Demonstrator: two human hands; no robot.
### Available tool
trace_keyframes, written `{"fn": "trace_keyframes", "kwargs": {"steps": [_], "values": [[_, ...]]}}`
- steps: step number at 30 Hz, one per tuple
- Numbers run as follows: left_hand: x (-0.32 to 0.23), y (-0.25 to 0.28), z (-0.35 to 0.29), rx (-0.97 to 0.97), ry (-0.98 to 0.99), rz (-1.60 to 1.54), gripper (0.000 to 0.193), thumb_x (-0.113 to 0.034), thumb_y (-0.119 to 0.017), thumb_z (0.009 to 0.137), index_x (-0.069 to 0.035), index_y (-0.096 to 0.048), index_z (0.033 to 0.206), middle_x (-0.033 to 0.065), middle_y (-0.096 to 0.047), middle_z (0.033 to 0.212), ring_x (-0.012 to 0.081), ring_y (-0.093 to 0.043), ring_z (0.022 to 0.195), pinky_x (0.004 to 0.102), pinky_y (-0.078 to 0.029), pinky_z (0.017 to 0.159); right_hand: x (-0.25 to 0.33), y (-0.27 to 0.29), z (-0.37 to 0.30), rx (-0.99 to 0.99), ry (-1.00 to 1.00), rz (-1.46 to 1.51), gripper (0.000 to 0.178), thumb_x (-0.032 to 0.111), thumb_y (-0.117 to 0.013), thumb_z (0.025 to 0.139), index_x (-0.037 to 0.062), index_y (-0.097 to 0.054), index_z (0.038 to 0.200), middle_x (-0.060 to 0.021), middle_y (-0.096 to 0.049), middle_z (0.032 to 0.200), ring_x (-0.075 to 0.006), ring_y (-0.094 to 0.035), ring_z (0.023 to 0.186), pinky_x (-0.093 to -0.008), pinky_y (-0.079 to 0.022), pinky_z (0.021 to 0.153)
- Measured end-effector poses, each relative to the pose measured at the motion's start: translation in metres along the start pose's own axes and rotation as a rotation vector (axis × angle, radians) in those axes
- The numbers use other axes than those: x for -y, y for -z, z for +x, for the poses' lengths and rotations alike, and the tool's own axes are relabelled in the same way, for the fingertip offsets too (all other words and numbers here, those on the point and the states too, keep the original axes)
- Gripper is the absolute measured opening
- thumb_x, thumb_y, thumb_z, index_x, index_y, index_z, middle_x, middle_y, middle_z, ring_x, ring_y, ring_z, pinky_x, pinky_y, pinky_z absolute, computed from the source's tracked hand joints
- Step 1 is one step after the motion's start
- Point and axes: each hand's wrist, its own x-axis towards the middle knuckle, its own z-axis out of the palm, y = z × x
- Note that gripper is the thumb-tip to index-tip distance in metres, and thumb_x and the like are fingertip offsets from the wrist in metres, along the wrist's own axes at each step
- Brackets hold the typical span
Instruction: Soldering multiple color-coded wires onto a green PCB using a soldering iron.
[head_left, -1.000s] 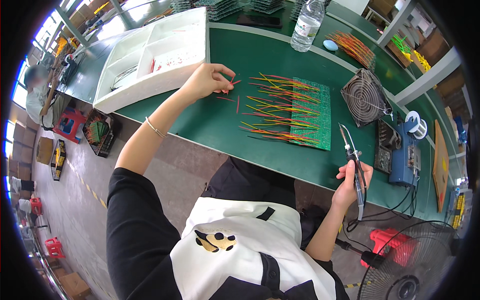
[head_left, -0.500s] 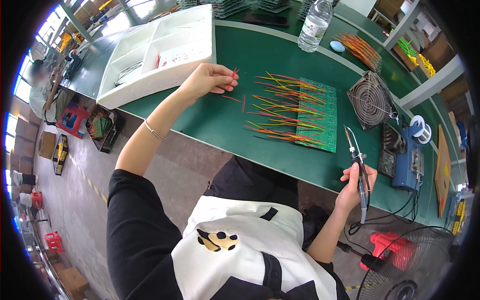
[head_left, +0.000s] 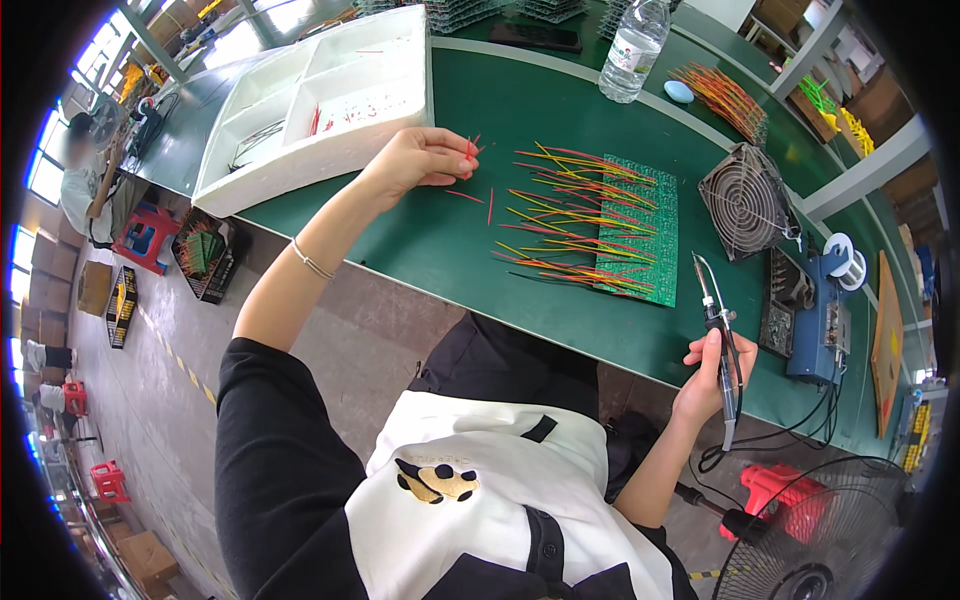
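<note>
My left hand [head_left: 425,160] is closed in a pinch above the green mat, holding short red wires [head_left: 474,150] between thumb and fingertips. Loose red wires [head_left: 490,207] lie on the mat beside it. In my right hand [head_left: 720,372], near the table's front edge, is a soldering iron [head_left: 713,312] with its bent tip pointing up and away. Between the hands lies a green circuit board panel [head_left: 664,235]. Rows of red and yellow wires [head_left: 560,222] run from it toward the left, with a few dark ones at the near end.
A white foam tray [head_left: 300,172] with compartments of wires stands at the left. Right of the panel are a small fume fan [head_left: 745,205], a blue soldering unit [head_left: 818,325] and a solder spool [head_left: 846,262]. A water bottle [head_left: 632,55] stands behind; a floor fan [head_left: 815,540] is lower right.
My left fingertips have shifted slightly on the red wires. The right hand keeps the soldering iron in nearly the same pose.
</note>
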Motion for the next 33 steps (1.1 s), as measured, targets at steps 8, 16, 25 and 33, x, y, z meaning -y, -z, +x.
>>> {"fn": "trace_keyframes", "kwargs": {"steps": [8,16,25,33], "values": [[-0.001,0.006,-0.014,-0.096,-0.375,0.826,0.013,-0.005,-0.06,0.078,-0.004,-0.066,0.089,0.0106,-0.065,0.085,0.0191,-0.062,0.076,0.0279,-0.049,0.069,-0.002,0.001,-0.001,0.003,0.0,0.001,0.02,0.011,-0.062,0.082,0.0008,-0.047,0.091,-0.008,-0.055,0.066,-0.0093,-0.052,0.052,-0.0196,-0.042,0.046],[0.01,-0.011,-0.023,-0.022,-0.82,1.45,0.008,-0.01,-0.06,0.074,-0.007,-0.063,0.081,0.004,-0.056,0.076,0.022,-0.056,0.074,0.0321,-0.048,0.061,0.002,0.001,-0.002,0.005,-0.02,0.0,0.019,0.01,-0.061,0.082,0.0007,-0.047,0.091,-0.0078,-0.055,0.067,-0.0094,-0.052,0.053,-0.0198,-0.042,0.046],[0.005,-0.025,-0.025,-0.028,-0.812,1.698,0.006,-0.009,-0.06,0.071,-0.008,-0.057,0.076,0.0024,-0.051,0.07,0.0185,-0.054,0.074,0.0315,-0.046,0.057,0.002,0.001,-0.001,0.011,-0.026,0.02,0.019,0.008,-0.062,0.081,0.0007,-0.048,0.092,-0.0076,-0.057,0.07,-0.0088,-0.053,0.054,-0.0193,-0.042,0.047],[-0.002,-0.027,-0.019,-0.034,-0.285,0.771,0.011,-0.014,-0.055,0.086,-0.003,-0.058,0.088,0.0119,-0.065,0.095,0.0189,-0.064,0.085,0.0263,-0.048,0.077,0.0,0.003,-0.002,0.008,-0.009,0.05,0.021,0.009,-0.063,0.081,0.001,-0.046,0.09,-0.0076,-0.056,0.072,-0.009,-0.054,0.055,-0.0193,-0.042,0.046]]}}
